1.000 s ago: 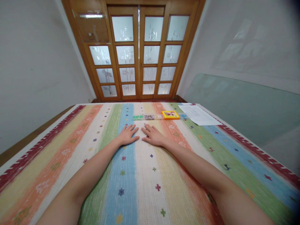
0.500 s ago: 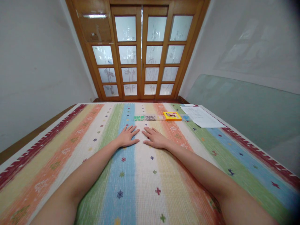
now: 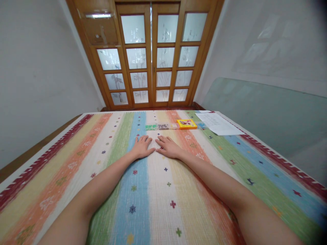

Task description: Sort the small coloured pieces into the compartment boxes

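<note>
On the striped tablecloth (image 3: 158, 190), my left hand (image 3: 142, 147) lies palm down with its fingers spread, holding nothing. Beside it my right hand (image 3: 168, 147) also rests flat, fingers apart and nothing in it. The two thumbs point at each other and almost meet. Beyond my hands lies a yellow box (image 3: 187, 124), nearest to my right hand. To its left is a clear packet or case with green (image 3: 150, 127) and dark (image 3: 163, 127) small contents; its exact form cannot be made out. A small blue item (image 3: 201, 125) sits just right of the box.
White paper sheets (image 3: 217, 124) with printed lines lie at the far right of the table. Behind the table stand wooden doors with glass panes (image 3: 153, 68). A pale green panel (image 3: 260, 115) leans along the right wall.
My left hand has shifted slightly right, so the thumbs are closer together. The view has moved a little; the objects on the table appear to lie as before.
</note>
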`<state>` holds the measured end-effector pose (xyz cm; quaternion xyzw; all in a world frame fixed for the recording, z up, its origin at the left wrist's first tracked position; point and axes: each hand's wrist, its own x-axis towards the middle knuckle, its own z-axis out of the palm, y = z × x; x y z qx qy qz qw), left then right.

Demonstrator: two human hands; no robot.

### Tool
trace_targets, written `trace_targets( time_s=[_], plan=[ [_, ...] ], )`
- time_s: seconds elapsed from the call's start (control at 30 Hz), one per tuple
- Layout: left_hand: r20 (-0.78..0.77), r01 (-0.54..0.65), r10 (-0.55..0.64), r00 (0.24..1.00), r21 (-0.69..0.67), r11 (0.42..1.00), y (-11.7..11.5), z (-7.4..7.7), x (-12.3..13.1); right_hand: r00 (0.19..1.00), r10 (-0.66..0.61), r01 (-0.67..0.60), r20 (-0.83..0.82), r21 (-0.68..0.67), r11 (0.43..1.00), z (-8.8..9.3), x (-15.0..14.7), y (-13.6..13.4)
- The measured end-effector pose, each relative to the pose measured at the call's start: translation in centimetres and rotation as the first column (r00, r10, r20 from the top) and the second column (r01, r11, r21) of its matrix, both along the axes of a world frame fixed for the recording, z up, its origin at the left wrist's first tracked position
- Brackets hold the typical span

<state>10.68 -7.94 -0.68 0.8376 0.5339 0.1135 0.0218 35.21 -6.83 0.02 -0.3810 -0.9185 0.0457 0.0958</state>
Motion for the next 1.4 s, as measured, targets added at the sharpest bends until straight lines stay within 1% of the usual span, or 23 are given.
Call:
trace_targets(
  time_s=[0.07, 0.2, 0.3, 0.4, 0.5, 0.57, 0.67, 0.83, 0.93, 1.07, 1.17, 1.4],
  plan=[
    [0.003, 0.006, -0.006, 1.000, 0.002, 1.000, 0.0, -0.3, -0.4, 1.000, 0.004, -0.004, -0.008, 0.013, 1.000, -0.1, 0.0, 0.1],
    [-0.017, 0.084, -0.084, 0.996, -0.012, 0.996, 0.1, -0.6, -1.5, 1.000, 0.001, 0.000, -0.027, 0.023, 1.000, -0.3, 0.1, 0.0],
    [-0.013, 0.110, -0.110, 0.994, -0.017, 0.994, 0.2, -0.7, -2.0, 0.999, 0.029, -0.028, -0.046, 0.022, 0.999, -0.4, 0.2, 0.0],
    [0.001, 0.099, -0.099, 0.995, -0.004, 0.995, 0.2, -0.8, -2.0, 0.992, 0.053, -0.055, -0.119, -0.012, 0.998, -0.6, 0.2, 0.3],
    [0.012, 0.058, -0.058, 0.998, -0.001, 0.998, 0.4, -1.1, -1.9, 0.981, 0.002, -0.015, -0.192, -0.067, 0.998, -0.8, 0.0, 0.7],
    [0.006, 0.049, -0.049, 0.999, -0.015, 0.999, 0.5, -1.2, -1.9, 0.984, -0.001, -0.008, -0.177, -0.052, 0.999, -1.0, -0.1, 0.7],
    [-0.014, 0.063, -0.064, 0.998, -0.039, 0.997, 0.6, -1.3, -2.3, 0.993, 0.042, -0.042, -0.109, 0.005, 0.999, -1.0, -0.2, 0.5],
    [-0.035, 0.156, -0.160, 0.986, -0.113, 0.981, 0.8, -0.8, -3.2, 0.993, 0.095, -0.094, -0.070, 0.018, 0.995, -0.3, -0.3, 0.0],
    [-0.029, 0.172, -0.177, 0.984, -0.115, 0.978, 0.8, -0.6, -3.3, 0.989, 0.129, -0.127, -0.072, 0.027, 0.991, 0.1, -0.7, -0.2],
    [-0.024, 0.154, -0.157, 0.987, -0.089, 0.984, 0.6, -0.6, -3.1, 0.995, 0.093, -0.094, -0.041, -0.004, 0.996, -0.1, -1.3, -0.2],
    [-0.021, 0.156, -0.158, 0.987, -0.096, 0.983, 0.4, -0.4, -3.0, 0.996, 0.085, -0.085, -0.007, -0.024, 0.996, -0.4, -1.4, -0.1],
    [-0.025, 0.161, -0.164, 0.986, -0.093, 0.983, 0.2, 0.0, -3.0, 0.997, 0.071, -0.071, 0.016, -0.011, 0.997, -0.1, -1.3, -0.3]
  ],
)
